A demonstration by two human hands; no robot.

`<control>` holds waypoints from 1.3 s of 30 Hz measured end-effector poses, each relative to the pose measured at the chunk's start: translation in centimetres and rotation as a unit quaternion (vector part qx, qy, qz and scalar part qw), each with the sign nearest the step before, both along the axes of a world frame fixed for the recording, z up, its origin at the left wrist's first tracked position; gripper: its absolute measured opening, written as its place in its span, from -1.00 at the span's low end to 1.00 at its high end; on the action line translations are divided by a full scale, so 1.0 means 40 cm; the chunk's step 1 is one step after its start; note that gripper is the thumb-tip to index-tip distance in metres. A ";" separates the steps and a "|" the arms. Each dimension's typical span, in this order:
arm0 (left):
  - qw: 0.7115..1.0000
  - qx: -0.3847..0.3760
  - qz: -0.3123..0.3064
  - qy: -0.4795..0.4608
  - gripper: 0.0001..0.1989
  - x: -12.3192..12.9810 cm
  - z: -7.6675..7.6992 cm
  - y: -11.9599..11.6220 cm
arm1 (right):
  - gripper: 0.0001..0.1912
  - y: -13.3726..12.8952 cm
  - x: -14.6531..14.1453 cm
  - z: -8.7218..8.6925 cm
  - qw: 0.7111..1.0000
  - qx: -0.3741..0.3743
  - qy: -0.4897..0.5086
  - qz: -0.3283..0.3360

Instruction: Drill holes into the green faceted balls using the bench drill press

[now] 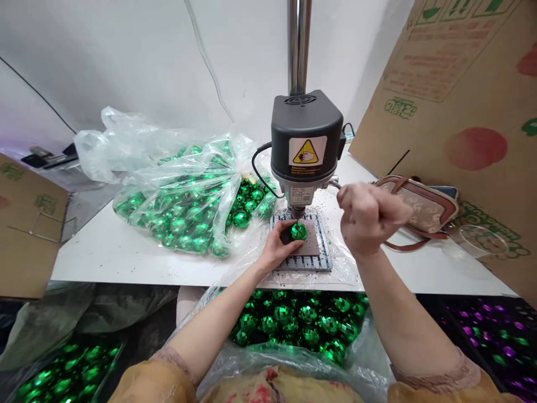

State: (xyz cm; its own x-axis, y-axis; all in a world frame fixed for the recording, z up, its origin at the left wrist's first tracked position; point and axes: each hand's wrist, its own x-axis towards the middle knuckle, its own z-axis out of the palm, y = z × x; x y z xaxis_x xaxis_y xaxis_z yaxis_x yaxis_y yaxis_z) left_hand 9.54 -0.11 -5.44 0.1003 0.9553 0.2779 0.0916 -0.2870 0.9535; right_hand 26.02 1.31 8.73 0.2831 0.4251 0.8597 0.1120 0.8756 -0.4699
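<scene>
L grip [276,245] pinching grn ball [299,231] under drill [307,126] | R grip [369,218] curled, hold unclr | ball bag [176,215] crowding drill's L

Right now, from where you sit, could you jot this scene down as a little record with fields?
Left hand: thumb and finger around a shiny green ball
Right hand: closed, apparently around the lever; the grip is partly hidden
Machine: drill press with a yellow warning sticker
Under the ball: brown board on a slotted metal base
Table, left: clear plastic bag of green balls
Table, right: handbag by a cardboard box
Below table edge: more green balls
</scene>
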 end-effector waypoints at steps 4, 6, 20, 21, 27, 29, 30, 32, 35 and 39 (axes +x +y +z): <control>1.000 -0.005 0.027 0.007 -0.48 0.008 -0.003 0.000 | -0.48 0.025 -0.011 0.097 0.994 -0.053 0.082 0.047; 0.998 0.006 0.050 0.023 -0.51 0.006 0.004 -0.008 | -0.47 0.037 -0.014 0.128 0.991 -0.083 0.089 0.056; 0.856 0.072 -0.186 0.477 -0.72 -0.214 0.001 -0.402 | -0.40 0.055 -0.015 0.137 0.986 -0.014 0.135 0.094; 0.856 0.074 -0.186 0.477 -0.71 -0.223 -0.006 -0.408 | -0.42 0.053 -0.015 0.136 0.987 -0.017 0.130 0.090; 0.919 0.105 0.044 0.378 -0.83 -0.257 0.077 -0.207 | -0.53 0.043 -0.017 0.128 0.990 -0.033 0.112 0.077; 0.912 0.099 0.110 0.383 -0.76 -0.270 0.110 -0.095 | -0.54 0.041 -0.018 0.128 0.990 -0.034 0.112 0.075; 0.900 0.077 0.139 0.406 -0.74 -0.277 0.119 -0.043 | -0.54 0.040 -0.018 0.129 0.990 -0.035 0.113 0.073; 0.881 0.015 0.167 0.443 -0.72 -0.286 0.122 0.038 | -0.54 0.039 -0.018 0.130 0.990 -0.037 0.114 0.067; 0.869 -0.026 0.175 0.462 -0.71 -0.287 0.117 0.097 | -0.52 0.037 -0.016 0.129 0.991 -0.041 0.111 0.061; 0.951 -0.042 0.186 0.244 -0.63 -0.258 0.140 0.081 | -0.52 0.037 -0.015 0.128 0.991 -0.036 0.104 0.074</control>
State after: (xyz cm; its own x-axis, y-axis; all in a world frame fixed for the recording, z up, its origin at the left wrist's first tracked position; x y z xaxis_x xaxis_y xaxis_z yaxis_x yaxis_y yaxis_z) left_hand -0.76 3.14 0.16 -0.1506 0.9667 0.2068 0.6087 -0.0742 0.7899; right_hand 25.40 2.78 13.86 0.3812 0.5338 0.7548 -0.1204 0.8382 -0.5319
